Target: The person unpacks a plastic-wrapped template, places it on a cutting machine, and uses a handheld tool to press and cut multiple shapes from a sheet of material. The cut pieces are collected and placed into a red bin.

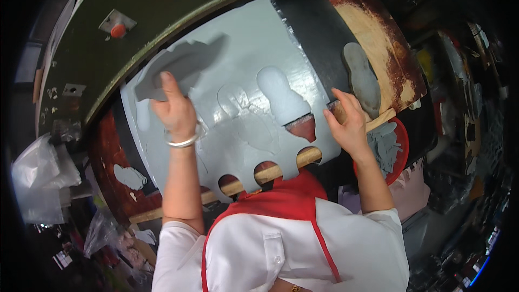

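Grey sheet (238, 75) lies across the cutting board (378, 27) – thin, floppy, weakened by sole-shaped cutouts, likely tears. Left hand (175, 111) presses flat near its far-left edge; right hand (348, 124) pinches the right edge. Best held at solid margins.

grey sheet (243, 75) lies flat across the work board, tilted, near edge overhanging the wooden rim. sole-shaped holes cut through it: one mid-right showing red board below, a row of rounded cutouts along the near edge. far-left corner ragged and lifted. faint sole outlines pressed in the middle. loose grey sole piece (362, 78) lies far right, apart from it.
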The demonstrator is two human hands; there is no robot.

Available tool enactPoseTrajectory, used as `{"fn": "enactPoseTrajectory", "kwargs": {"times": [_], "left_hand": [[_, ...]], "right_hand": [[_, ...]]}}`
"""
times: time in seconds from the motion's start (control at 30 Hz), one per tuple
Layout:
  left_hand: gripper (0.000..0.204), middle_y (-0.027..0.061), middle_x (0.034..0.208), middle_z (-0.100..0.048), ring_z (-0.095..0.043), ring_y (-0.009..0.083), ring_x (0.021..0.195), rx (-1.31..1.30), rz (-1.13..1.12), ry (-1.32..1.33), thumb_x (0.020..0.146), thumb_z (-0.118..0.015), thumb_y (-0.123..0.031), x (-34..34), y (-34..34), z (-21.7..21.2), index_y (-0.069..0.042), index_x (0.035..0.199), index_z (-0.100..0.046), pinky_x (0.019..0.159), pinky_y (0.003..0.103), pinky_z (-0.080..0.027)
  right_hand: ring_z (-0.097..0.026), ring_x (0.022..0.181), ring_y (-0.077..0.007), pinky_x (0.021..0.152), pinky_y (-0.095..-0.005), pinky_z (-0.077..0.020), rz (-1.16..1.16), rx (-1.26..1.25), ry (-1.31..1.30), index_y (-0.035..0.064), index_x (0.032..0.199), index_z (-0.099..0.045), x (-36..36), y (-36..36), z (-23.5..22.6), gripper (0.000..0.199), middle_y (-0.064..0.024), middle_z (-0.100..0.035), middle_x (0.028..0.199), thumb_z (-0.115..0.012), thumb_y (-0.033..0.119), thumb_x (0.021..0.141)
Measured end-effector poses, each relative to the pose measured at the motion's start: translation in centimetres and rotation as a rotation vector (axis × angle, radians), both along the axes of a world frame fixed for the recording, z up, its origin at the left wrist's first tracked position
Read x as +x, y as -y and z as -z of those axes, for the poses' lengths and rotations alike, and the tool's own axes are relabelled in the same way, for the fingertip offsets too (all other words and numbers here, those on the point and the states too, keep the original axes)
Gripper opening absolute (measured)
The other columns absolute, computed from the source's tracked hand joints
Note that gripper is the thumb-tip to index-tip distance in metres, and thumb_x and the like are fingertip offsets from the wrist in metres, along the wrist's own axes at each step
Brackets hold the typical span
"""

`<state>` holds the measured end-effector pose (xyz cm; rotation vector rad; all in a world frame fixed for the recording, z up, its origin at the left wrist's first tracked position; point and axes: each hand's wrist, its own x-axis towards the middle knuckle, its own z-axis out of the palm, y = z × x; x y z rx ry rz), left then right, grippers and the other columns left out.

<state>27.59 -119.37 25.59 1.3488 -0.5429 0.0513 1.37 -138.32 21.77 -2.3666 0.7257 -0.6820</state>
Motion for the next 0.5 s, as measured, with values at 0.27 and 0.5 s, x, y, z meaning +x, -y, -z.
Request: {"fn": "enactPoseTrajectory", "kwargs": {"times": [0.27, 0.5], "left_hand": [[0.063, 0.0158, 0.126, -0.055, -0.051, 0.0352, 0.121, 0.778, 0.598, 0.826, 0.058, -0.062, 0.003, -7.0, -2.8, 5.9, -0.009, 0.121, -0.060, 0.105, 0.047, -0.041], [0.065, 0.0193, 0.131, -0.050, -0.044, 0.0380, 0.126, 0.752, 0.742, 0.589, 0.060, -0.061, -0.002, -7.0, -5.0, 7.8, -0.006, 0.125, -0.056, 0.107, 0.049, -0.036]], "right_hand": [[-0.057, 0.070, -0.0190, 0.069, -0.0305, -0.0455, -0.534, 0.936, -0.495, 0.0010, 0.074, -0.064, 5.2, -4.1, 3.4, 0.053, -0.0079, -0.060, 0.071, -0.043, 0.044, 0.098], [-0.062, 0.082, -0.0221, 0.082, -0.0299, -0.0441, -0.623, 1.740, -0.175, 0.0033, 0.064, -0.055, 5.9, -3.3, 5.5, 0.064, -0.0099, -0.062, 0.073, -0.029, 0.047, 0.103]]}}
